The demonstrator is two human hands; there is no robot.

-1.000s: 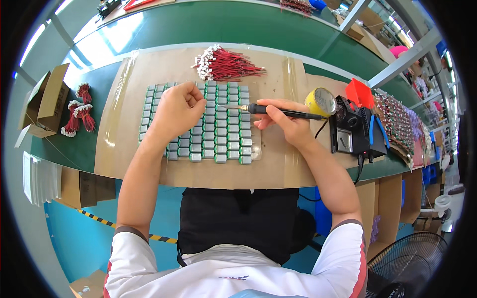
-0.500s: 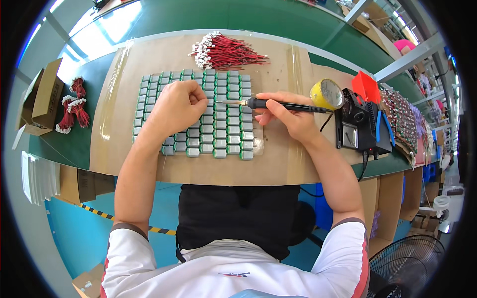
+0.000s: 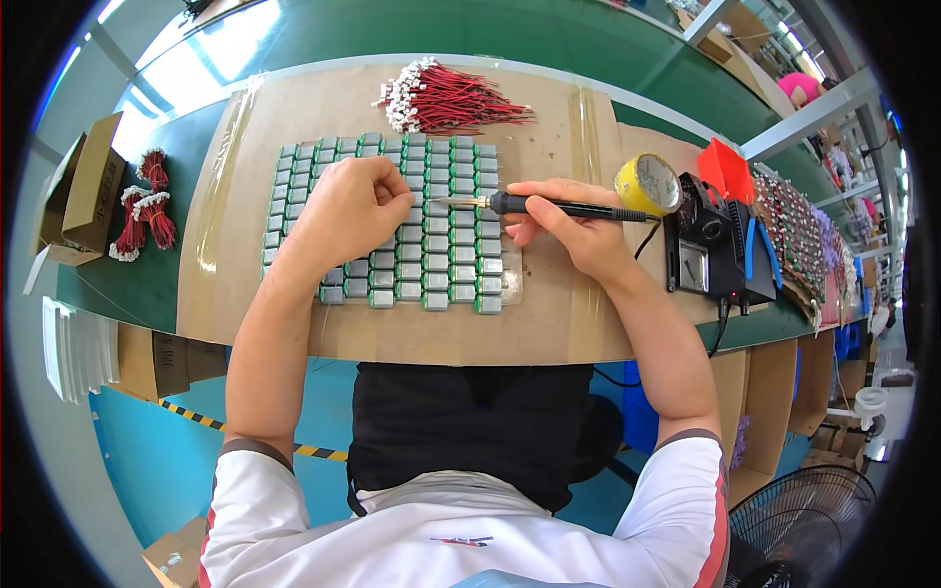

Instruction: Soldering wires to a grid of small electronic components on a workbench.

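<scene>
Grey rectangular blocks with green edges lie in close rows on the brown-papered table. My right hand is closed around the black handle of a soldering iron. The iron points left, its metal tip over the middle of the rows; whether it touches a block is too small to tell. My left hand hovers over the left part of the rows, thumb and fingers pinched together close to the tip. What the pinch holds is hidden, and this hand covers several blocks.
Beyond the blocks lies a pile of red wires with white connectors. At right stand a yellow roll, a black soldering station and a red bin. Smaller red wire bundles and a cardboard box sit left.
Almost nothing differs. Both hands and the iron keep nearly the same place over the blocks, and the view has shifted very slightly.
</scene>
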